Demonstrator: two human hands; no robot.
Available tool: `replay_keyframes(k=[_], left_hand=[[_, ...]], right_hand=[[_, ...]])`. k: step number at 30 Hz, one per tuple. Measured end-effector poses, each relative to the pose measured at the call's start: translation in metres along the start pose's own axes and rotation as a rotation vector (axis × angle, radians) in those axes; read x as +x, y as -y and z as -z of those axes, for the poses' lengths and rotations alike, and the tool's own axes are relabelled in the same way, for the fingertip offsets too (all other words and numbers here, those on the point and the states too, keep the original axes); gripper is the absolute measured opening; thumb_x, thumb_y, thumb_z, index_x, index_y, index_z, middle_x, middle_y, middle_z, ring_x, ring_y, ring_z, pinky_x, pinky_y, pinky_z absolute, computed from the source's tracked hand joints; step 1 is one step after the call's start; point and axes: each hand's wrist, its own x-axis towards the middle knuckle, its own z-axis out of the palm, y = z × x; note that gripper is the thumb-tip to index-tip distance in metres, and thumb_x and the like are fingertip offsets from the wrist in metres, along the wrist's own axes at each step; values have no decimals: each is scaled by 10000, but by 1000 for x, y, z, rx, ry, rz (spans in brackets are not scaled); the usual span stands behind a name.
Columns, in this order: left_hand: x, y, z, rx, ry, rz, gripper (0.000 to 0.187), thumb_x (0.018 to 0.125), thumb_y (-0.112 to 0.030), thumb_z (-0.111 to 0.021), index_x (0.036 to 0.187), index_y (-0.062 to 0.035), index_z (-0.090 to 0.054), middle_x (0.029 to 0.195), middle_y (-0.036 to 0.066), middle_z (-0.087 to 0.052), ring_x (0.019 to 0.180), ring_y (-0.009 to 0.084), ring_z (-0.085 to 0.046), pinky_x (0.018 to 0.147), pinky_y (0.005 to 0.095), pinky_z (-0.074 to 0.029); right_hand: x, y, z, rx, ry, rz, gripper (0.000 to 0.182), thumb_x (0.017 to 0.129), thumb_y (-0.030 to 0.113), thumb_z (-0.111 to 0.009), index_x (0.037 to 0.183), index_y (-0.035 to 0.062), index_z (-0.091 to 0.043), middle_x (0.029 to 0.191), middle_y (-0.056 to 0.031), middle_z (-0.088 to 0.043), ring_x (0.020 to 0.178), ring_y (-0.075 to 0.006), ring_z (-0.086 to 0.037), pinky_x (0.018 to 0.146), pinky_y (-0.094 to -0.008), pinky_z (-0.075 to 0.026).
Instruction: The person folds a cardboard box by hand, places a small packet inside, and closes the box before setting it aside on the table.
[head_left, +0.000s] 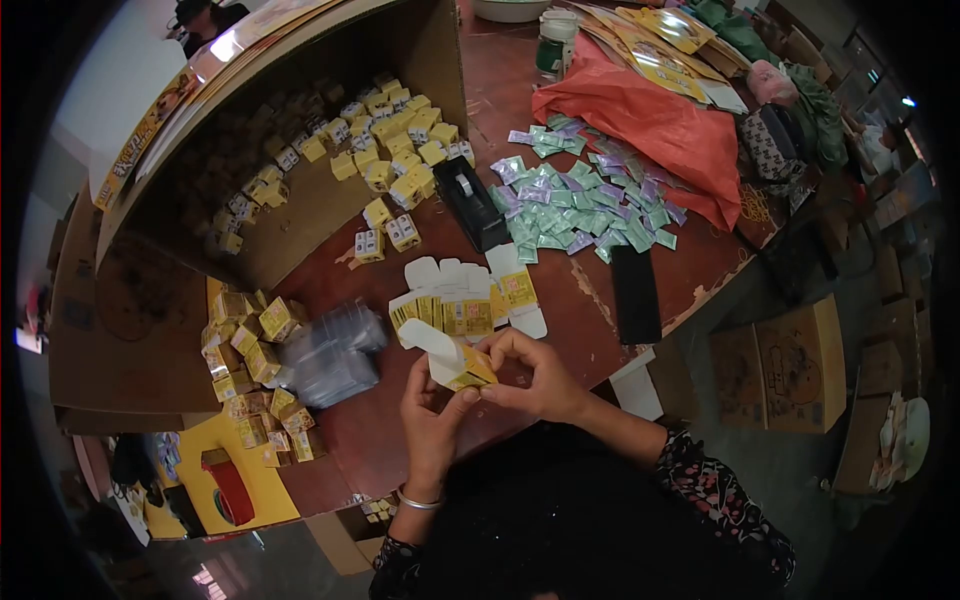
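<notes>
My left hand and my right hand hold a small yellow box between them, its white flap standing up on the left. The fingers of both hands are closed on its lower edges. Just beyond them lie flat yellow-and-white cartons on the red table. A stack of clear plastic bags is left of my hands. Farther left sit wrapped yellow boxes in a heap.
A large cardboard box on its side holds many small yellow boxes. Behind my hands are a black tape dispenser, green and purple sachets, a red plastic bag and a black phone-like slab. A red tape roll holder lies front left.
</notes>
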Motion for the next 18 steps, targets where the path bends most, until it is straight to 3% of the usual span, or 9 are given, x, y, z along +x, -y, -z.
replay_keyframes(k=[2, 4, 6, 8, 11, 14, 15, 18], left_hand=[[2, 11, 7, -14, -28, -42, 677, 880, -15, -771, 1464, 11, -429, 1367, 128, -594, 1213, 201, -612, 1014, 349, -532], [0, 4, 13, 2, 0, -38, 643, 889, -6, -759, 1453, 12, -451, 1356, 119, -600, 1217, 200, -611, 1019, 344, -530], [-3, 1, 15, 40, 30, -10, 628, 897, 3, -749, 1454, 13, -458, 1347, 111, -606, 1219, 200, -612, 1025, 344, -528], [-5, 3, 14, 101, 74, 42, 632, 903, 12, -739, 1465, 14, -450, 1340, 104, -612, 1219, 201, -614, 1032, 348, -526], [-8, 14, 12, 111, 106, 102, 640, 903, 17, -740, 1472, 19, -445, 1351, 105, -604, 1224, 197, -612, 1024, 353, -538], [-9, 15, 8, 102, 113, 97, 650, 900, 17, -745, 1475, 19, -442, 1355, 106, -602, 1227, 196, -611, 1020, 353, -543], [-10, 15, 8, 90, 109, 91, 653, 899, 17, -747, 1476, 18, -441, 1355, 106, -602, 1227, 196, -611, 1019, 353, -544], [-12, 15, 13, 129, 90, 101, 664, 901, 7, -750, 1485, 11, -435, 1360, 109, -602, 1223, 204, -616, 1020, 360, -545]], right_hand=[[4, 6, 7, -135, 100, 10, 288, 840, 73, -807, 1033, 62, -594, 1303, -93, -587, 1167, -164, -594, 990, -322, -492], [20, 23, 33, -224, -84, -63, 238, 847, 93, -794, 1050, 51, -677, 1199, -69, -670, 1055, -146, -652, 896, -316, -532], [49, 4, 82, -592, -380, -31, 191, 854, 102, -771, 1026, 34, -722, 988, -75, -726, 900, -154, -699, 790, -318, -553], [84, -21, 122, -817, -451, 84, 185, 856, 137, -768, 976, 7, -715, 865, -102, -728, 795, -214, -713, 728, -340, -549], [121, -27, 136, -1043, -379, -98, 277, 791, 171, -821, 998, 17, -722, 933, -176, -736, 850, -341, -721, 744, -425, -562], [135, -38, 132, -1167, -376, -160, 425, 738, 206, -864, 1079, 9, -702, 961, -187, -740, 892, -368, -718, 778, -460, -558], [138, -44, 135, -1182, -360, -188, 535, 699, 212, -901, 1154, 44, -675, 921, -165, -744, 883, -325, -730, 747, -427, -552], [137, -54, 148, -985, -322, -364, 504, 724, 215, -881, 1145, 26, -679, 1005, -196, -740, 982, -357, -722, 837, -452, -555]])
